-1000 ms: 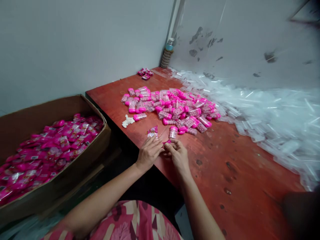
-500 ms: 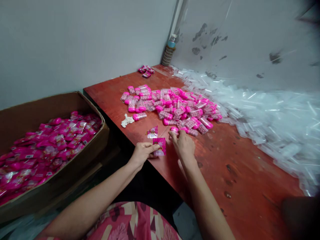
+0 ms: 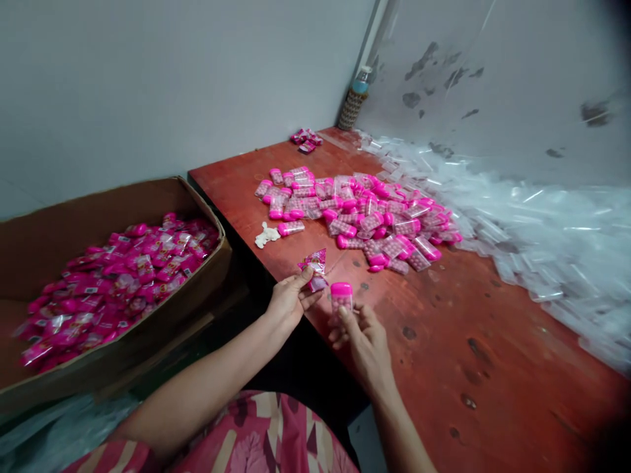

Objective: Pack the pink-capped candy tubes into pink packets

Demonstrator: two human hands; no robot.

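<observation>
My left hand (image 3: 290,299) pinches a pink printed wrapper (image 3: 318,284) between thumb and fingers, over the near edge of the red table. Another pink wrapper (image 3: 317,258) shows just behind it; where one stops and the other begins is hard to see. In my right hand (image 3: 362,335) is a small clear container with a pink cap (image 3: 341,290), held cap up, with pinkish balls inside. It stands just to the right of the wrapper, apart from it. A pile of similar capped containers (image 3: 369,217) lies on the table beyond both hands.
An open cardboard box (image 3: 224,246) of filled pink packets (image 3: 123,282) stands left of the red table (image 3: 419,368). Clear plastic pieces (image 3: 522,230) are heaped along the right wall. A white scrap (image 3: 267,234), several packets (image 3: 306,140) and a bottle (image 3: 362,80) are also there.
My right hand has lifted a capped container from the pile's near edge and drawn it close to my left hand. The wrapper in my left hand has turned. The view has shifted left.
</observation>
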